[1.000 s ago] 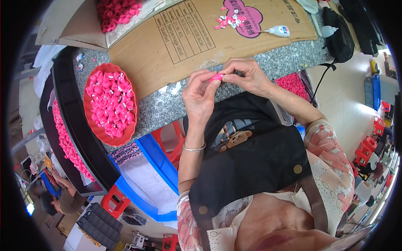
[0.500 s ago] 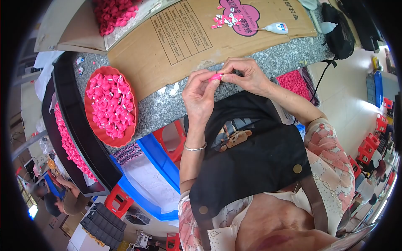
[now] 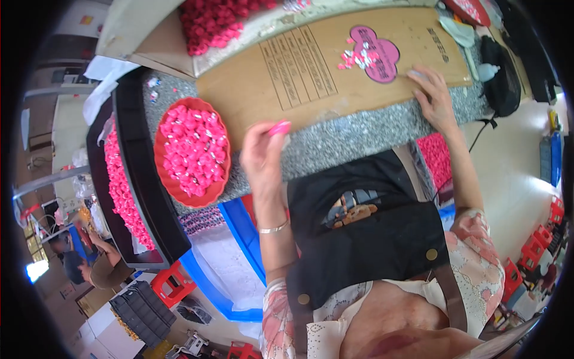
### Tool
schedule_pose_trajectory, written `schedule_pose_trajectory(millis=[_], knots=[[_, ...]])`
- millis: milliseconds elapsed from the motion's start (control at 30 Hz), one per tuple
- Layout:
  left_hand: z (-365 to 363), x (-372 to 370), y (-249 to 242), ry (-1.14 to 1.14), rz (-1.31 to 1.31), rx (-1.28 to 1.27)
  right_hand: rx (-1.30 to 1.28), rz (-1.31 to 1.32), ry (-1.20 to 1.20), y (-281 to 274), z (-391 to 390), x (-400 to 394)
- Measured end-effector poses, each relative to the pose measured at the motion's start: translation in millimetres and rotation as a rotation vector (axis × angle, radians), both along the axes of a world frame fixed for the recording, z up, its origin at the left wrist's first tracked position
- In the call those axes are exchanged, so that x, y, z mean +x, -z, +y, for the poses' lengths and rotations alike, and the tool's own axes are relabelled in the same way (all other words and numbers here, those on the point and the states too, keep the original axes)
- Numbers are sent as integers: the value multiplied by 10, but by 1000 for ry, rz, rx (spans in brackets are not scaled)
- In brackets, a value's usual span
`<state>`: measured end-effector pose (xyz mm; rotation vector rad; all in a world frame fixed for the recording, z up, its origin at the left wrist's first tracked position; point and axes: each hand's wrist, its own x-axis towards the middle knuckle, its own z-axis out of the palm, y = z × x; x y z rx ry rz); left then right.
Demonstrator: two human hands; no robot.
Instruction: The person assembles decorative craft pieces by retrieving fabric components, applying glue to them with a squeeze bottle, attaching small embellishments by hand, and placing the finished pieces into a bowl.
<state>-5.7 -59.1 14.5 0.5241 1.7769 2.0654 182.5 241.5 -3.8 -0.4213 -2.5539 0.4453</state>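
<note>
My left hand (image 3: 263,152), a bracelet at its wrist, pinches a small glossy pink piece (image 3: 279,127) between thumb and fingers, above the near edge of the cardboard (image 3: 239,102). To its left stands a red scalloped bowl (image 3: 159,157) heaped with pink pieces (image 3: 194,149) that have silvery spots. Over the right part of the cardboard, my right hand (image 3: 437,102) has its thumb apart from its stretched fingers. Something whitish, apparently the small white bottle (image 3: 415,73), lies at those fingertips, mostly hidden. Tiny pink and silver bits (image 3: 359,57) are scattered on the cardboard's pink printed label.
Left of the bowl is a black tray (image 3: 139,140) with more pink pieces. An open box (image 3: 155,45) with pink pieces stands at the back left. A dark bag (image 3: 501,78) lies at the right end of the granite counter (image 3: 335,136). A co-worker (image 3: 104,257) is at far left.
My hands have parted. My left hand has moved down and left with the pink piece; my right hand has let go of it and moved right to the white bottle. The camera view has shifted.
</note>
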Motion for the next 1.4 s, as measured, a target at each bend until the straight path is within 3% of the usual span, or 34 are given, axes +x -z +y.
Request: schedule_pose_trajectory(millis=[67,133,167,267,333,400,500,600,633,767,867,900,1000,1067,1167,1267,1400], knots=[[-312,-245,-140,-243,421,-202,39,2,41,79,95,61],[-548,-495,-310,-486,956,-670,76,0,78,79,145,92],[-520,-524,-386,-677,1041,-821,94,-8,91,48,152,107],[-196,-607,-530,-678,1082,-657,109,51,145,156,218,131],[122,-802,-427,-425,962,-504,90,136,206,216,261,137],[528,-1159,-193,-392,940,-519,50,244,291,241,285,166],[973,-1704,83,-483,1044,-666,-674,565,377,235,328,256],[1209,-1916,141,-515,1045,-910,-1546,898,172,-37,237,326],[1243,-1950,149,-457,1005,-1002,-1667,895,57,-20,228,361],[1298,-2045,101,-403,1347,-1117,-1707,715,77,-124,-211,197],[1259,-2053,69,-320,1293,-1006,-1622,492,-54,-250,-563,11],[1246,-1898,-19,-351,1223,-799,-1580,446,-137,-293,-640,-57],[1195,-1184,-228,-13,394,-140,-1489,362,-359,-391,-816,-263],[1084,-647,-126,251,64,59,-1567,379,-529,-393,-889,-428],[898,-77,81,358,-157,119,-1819,471,-678,-368,-1029,-747],[726,246,80,272,-215,241,-1984,420,-502,-311,-1093,-870],[539,235,252,278,-232,301,-1972,399,-493,-240,-1216,-870]])
